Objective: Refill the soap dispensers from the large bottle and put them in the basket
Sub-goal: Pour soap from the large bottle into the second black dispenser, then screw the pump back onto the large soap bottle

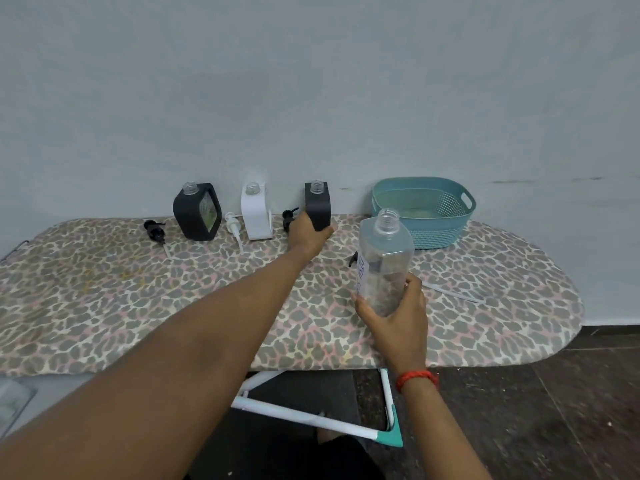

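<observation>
Left hand (308, 233) grips a slim black dispenser (318, 204), matte, boxy and uncapped, at the back of a leopard-print board (104, 306). Right hand (398, 317) holds a clear plastic bottle (384, 261), open-necked, closer in. A teal perforated basket (446, 206) sits to the right. A white dispenser (256, 213) and a wide black dispenser (194, 213) stand to the left, with loose pumps (232, 225) between them.

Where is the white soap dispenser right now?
Head view, left of centre: the white dispenser stands uncapped at the ironing board's far edge, between the wide black dispenser and the slim black dispenser that the left hand grips.
</observation>
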Demonstrator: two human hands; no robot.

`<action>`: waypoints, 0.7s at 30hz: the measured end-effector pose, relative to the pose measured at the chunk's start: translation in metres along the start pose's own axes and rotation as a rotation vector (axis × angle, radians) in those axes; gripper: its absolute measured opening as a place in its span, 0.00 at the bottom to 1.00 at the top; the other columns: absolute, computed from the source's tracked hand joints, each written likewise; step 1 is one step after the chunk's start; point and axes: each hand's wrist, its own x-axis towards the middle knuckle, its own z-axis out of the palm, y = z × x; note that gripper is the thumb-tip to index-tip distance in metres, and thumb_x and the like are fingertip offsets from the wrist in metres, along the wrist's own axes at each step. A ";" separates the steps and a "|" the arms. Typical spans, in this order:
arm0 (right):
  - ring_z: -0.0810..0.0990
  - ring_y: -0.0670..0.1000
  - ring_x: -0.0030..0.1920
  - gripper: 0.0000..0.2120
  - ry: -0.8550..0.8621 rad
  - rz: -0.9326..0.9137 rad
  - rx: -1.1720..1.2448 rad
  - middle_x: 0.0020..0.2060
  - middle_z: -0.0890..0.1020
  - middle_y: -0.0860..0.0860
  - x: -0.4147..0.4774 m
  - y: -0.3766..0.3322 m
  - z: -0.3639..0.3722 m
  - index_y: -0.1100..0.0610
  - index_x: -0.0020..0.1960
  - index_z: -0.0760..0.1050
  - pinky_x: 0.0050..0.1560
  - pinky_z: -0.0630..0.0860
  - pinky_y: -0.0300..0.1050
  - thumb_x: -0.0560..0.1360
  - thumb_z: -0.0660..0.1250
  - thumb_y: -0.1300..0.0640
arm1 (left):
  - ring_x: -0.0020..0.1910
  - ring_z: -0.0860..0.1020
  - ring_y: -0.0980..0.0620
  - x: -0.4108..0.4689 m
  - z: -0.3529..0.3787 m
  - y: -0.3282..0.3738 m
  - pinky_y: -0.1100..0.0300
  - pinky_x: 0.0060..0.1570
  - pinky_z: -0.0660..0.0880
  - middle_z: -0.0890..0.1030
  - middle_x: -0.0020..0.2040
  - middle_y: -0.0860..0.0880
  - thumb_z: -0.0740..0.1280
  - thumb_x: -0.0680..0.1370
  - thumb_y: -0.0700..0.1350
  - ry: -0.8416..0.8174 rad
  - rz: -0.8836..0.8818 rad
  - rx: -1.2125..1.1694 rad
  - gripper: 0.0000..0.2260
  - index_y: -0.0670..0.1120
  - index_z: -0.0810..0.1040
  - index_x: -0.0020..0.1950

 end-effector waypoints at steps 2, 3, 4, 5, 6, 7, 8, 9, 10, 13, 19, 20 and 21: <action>0.76 0.49 0.57 0.34 -0.001 -0.015 0.009 0.57 0.76 0.47 0.000 -0.001 0.000 0.46 0.62 0.67 0.55 0.78 0.54 0.64 0.76 0.34 | 0.67 0.77 0.41 -0.003 -0.003 0.001 0.60 0.58 0.71 0.79 0.67 0.39 0.76 0.77 0.43 -0.022 0.006 -0.009 0.26 0.37 0.71 0.71; 0.76 0.49 0.56 0.33 0.001 -0.029 0.014 0.56 0.76 0.46 0.000 -0.002 -0.001 0.46 0.61 0.68 0.55 0.79 0.53 0.65 0.77 0.35 | 0.67 0.77 0.41 -0.005 -0.006 0.002 0.59 0.59 0.72 0.79 0.67 0.40 0.77 0.76 0.43 -0.023 0.015 -0.022 0.27 0.38 0.72 0.71; 0.76 0.48 0.57 0.32 0.005 -0.047 0.015 0.57 0.76 0.46 0.000 -0.002 -0.002 0.48 0.62 0.69 0.55 0.79 0.52 0.65 0.78 0.36 | 0.67 0.78 0.41 -0.008 -0.011 0.002 0.58 0.59 0.73 0.80 0.67 0.40 0.78 0.75 0.45 -0.015 0.019 -0.045 0.27 0.39 0.72 0.70; 0.75 0.48 0.57 0.33 0.013 -0.066 0.011 0.57 0.74 0.47 0.000 -0.002 -0.002 0.50 0.63 0.70 0.56 0.78 0.50 0.66 0.79 0.38 | 0.66 0.79 0.42 -0.015 -0.017 0.003 0.59 0.57 0.74 0.80 0.66 0.41 0.79 0.75 0.46 -0.001 0.035 -0.079 0.27 0.39 0.72 0.69; 0.73 0.47 0.57 0.33 0.018 -0.076 0.005 0.58 0.72 0.48 0.000 -0.004 -0.003 0.52 0.63 0.71 0.57 0.77 0.49 0.66 0.79 0.40 | 0.65 0.79 0.42 -0.025 -0.026 0.003 0.62 0.54 0.75 0.80 0.65 0.41 0.79 0.75 0.48 0.011 0.057 -0.111 0.28 0.39 0.73 0.68; 0.72 0.46 0.57 0.33 0.018 -0.076 0.005 0.58 0.71 0.48 -0.001 -0.005 -0.004 0.53 0.64 0.71 0.57 0.76 0.47 0.66 0.79 0.41 | 0.66 0.78 0.43 -0.038 -0.036 0.000 0.64 0.55 0.74 0.80 0.67 0.41 0.78 0.75 0.50 0.019 0.093 -0.138 0.29 0.39 0.72 0.69; 0.72 0.45 0.57 0.34 0.010 -0.072 0.009 0.58 0.71 0.48 -0.001 -0.006 -0.005 0.52 0.66 0.72 0.58 0.76 0.47 0.66 0.79 0.41 | 0.69 0.77 0.44 -0.054 -0.046 -0.005 0.63 0.59 0.73 0.78 0.70 0.42 0.78 0.76 0.51 0.011 0.127 -0.157 0.32 0.38 0.71 0.73; 0.73 0.45 0.58 0.35 -0.002 -0.066 0.024 0.58 0.73 0.47 -0.001 -0.007 -0.005 0.50 0.67 0.71 0.58 0.76 0.47 0.66 0.79 0.40 | 0.72 0.74 0.45 -0.069 -0.058 -0.013 0.61 0.65 0.72 0.75 0.73 0.43 0.77 0.76 0.52 -0.009 0.144 -0.194 0.35 0.38 0.68 0.77; 0.74 0.46 0.59 0.36 -0.014 -0.051 0.050 0.60 0.75 0.46 -0.002 -0.007 -0.005 0.48 0.68 0.70 0.58 0.77 0.48 0.66 0.79 0.39 | 0.74 0.73 0.47 -0.085 -0.070 -0.024 0.59 0.68 0.72 0.74 0.75 0.44 0.77 0.76 0.53 -0.039 0.138 -0.241 0.38 0.40 0.66 0.79; 0.78 0.51 0.59 0.38 -0.029 0.015 0.101 0.62 0.77 0.47 -0.002 -0.011 -0.003 0.45 0.67 0.68 0.56 0.79 0.50 0.64 0.79 0.35 | 0.70 0.77 0.51 -0.124 -0.101 -0.064 0.63 0.64 0.76 0.77 0.72 0.48 0.77 0.71 0.55 -0.108 0.095 -0.341 0.38 0.46 0.69 0.78; 0.80 0.51 0.60 0.27 -0.220 0.042 0.154 0.61 0.80 0.48 -0.008 -0.041 0.022 0.49 0.64 0.72 0.58 0.79 0.48 0.70 0.80 0.51 | 0.70 0.76 0.53 -0.150 -0.115 -0.098 0.53 0.73 0.73 0.76 0.73 0.49 0.83 0.63 0.55 -0.242 0.077 -0.313 0.48 0.46 0.68 0.79; 0.80 0.51 0.61 0.28 -0.272 0.027 0.156 0.63 0.79 0.49 -0.010 -0.046 0.032 0.49 0.66 0.73 0.59 0.80 0.49 0.70 0.79 0.52 | 0.72 0.75 0.53 -0.151 -0.115 -0.097 0.55 0.73 0.72 0.75 0.75 0.49 0.84 0.62 0.56 -0.258 0.093 -0.291 0.51 0.46 0.66 0.80; 0.80 0.51 0.62 0.28 -0.316 0.017 0.175 0.64 0.79 0.49 -0.013 -0.050 0.043 0.48 0.68 0.73 0.60 0.80 0.49 0.71 0.79 0.53 | 0.72 0.74 0.54 -0.151 -0.115 -0.098 0.56 0.73 0.72 0.74 0.75 0.50 0.85 0.61 0.57 -0.272 0.118 -0.266 0.53 0.46 0.65 0.81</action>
